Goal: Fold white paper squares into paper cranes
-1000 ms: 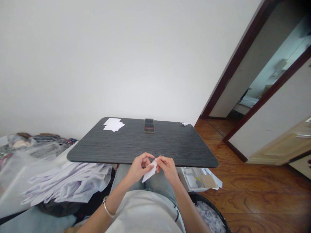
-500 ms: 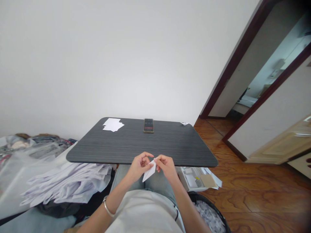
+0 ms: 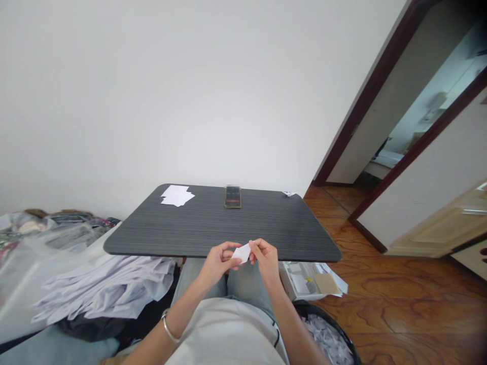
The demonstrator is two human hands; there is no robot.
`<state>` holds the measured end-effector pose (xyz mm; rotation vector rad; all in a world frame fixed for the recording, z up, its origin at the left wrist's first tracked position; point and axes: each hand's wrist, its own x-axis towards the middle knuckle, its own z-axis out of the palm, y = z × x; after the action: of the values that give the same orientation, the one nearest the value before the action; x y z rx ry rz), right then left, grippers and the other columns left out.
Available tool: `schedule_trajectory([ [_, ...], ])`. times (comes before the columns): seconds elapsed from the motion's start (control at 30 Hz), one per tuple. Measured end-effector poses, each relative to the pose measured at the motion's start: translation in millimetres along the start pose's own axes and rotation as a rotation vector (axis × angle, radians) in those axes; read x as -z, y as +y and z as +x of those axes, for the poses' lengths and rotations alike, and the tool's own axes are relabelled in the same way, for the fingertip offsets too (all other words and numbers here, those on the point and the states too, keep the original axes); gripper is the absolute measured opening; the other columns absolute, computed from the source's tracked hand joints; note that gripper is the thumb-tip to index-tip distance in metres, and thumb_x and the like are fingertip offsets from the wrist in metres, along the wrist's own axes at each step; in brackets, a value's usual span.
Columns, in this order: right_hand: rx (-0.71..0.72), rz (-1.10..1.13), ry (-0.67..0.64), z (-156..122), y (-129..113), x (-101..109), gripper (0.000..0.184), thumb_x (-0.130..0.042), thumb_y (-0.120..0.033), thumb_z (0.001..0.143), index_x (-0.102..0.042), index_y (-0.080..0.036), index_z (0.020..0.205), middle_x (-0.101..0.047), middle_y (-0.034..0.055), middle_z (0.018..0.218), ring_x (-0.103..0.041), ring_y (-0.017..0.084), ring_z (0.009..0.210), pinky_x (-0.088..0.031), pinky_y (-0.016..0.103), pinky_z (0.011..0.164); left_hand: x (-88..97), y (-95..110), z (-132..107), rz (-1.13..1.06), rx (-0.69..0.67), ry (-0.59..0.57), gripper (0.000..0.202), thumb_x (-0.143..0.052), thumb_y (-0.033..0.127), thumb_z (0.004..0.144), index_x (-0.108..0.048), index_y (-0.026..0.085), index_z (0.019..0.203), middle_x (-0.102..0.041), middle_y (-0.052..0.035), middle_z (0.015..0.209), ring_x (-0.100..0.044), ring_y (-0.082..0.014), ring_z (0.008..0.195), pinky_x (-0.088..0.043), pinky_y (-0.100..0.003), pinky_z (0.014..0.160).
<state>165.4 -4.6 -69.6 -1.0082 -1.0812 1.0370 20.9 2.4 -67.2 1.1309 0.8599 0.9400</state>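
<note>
A small folded piece of white paper [image 3: 242,253] is held between my two hands, just over the near edge of the dark table [image 3: 213,225]. My left hand [image 3: 221,261] pinches its left end between thumb and fingers. At its upper right corner, my right hand [image 3: 263,256] grips the paper with thumb and fingertips. Several loose white sheets [image 3: 177,195] lie overlapping at the table's far left. Near the far right corner sits a small white folded paper piece [image 3: 289,193].
A phone-like dark device [image 3: 233,196] is at the table's back middle, by the wall. Folded white cloth [image 3: 106,286] is piled at the left. On the right stand a box of papers [image 3: 300,281] and a black bin [image 3: 331,337] full of paper pieces.
The folded paper has turned from pointing down toward me to lying more sideways. Both hands have shifted slightly, the right one a little to the right.
</note>
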Motion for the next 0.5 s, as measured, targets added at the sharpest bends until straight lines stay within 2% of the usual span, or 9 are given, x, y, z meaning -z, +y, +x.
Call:
schedule_trajectory([
  [0.13,0.020,0.005,0.037,-1.7,4.2,-2.7,0.028,-0.057,-0.040,0.076,-0.053,-0.017,0.059,-0.044,-0.0059,0.044,-0.038,0.008,0.039,-0.030,0.021,0.041,0.3,-1.8,-0.6,0.034,-0.035,-0.004,0.036,-0.074,0.030,0.058,-0.064,0.010,0.087,-0.069,-0.0054,0.069,-0.060,-0.0132,0.057,-0.048,-0.025,0.057],
  [0.27,0.038,0.026,0.058,-4.7,4.3,-6.9,0.027,-0.056,-0.038,0.078,-0.052,-0.018,0.060,-0.044,-0.0060,0.045,-0.038,0.008,0.040,-0.031,0.021,0.042,-0.4,-2.2,-0.9,0.056,-0.059,0.023,0.031,-0.069,0.035,0.065,-0.066,0.011,0.084,-0.068,-0.0051,0.069,-0.060,-0.0141,0.060,-0.048,-0.024,0.056],
  [0.5,-0.001,0.047,-0.015,-7.3,0.5,-11.5,0.020,-0.060,-0.033,0.075,-0.055,-0.017,0.065,-0.047,-0.0057,0.047,-0.040,0.008,0.042,-0.033,0.020,0.041,-3.1,1.6,-1.7,0.081,-0.106,0.067,0.028,-0.062,0.039,0.071,-0.062,0.012,0.075,-0.067,-0.0033,0.066,-0.058,-0.0132,0.058,-0.047,-0.023,0.052],
])
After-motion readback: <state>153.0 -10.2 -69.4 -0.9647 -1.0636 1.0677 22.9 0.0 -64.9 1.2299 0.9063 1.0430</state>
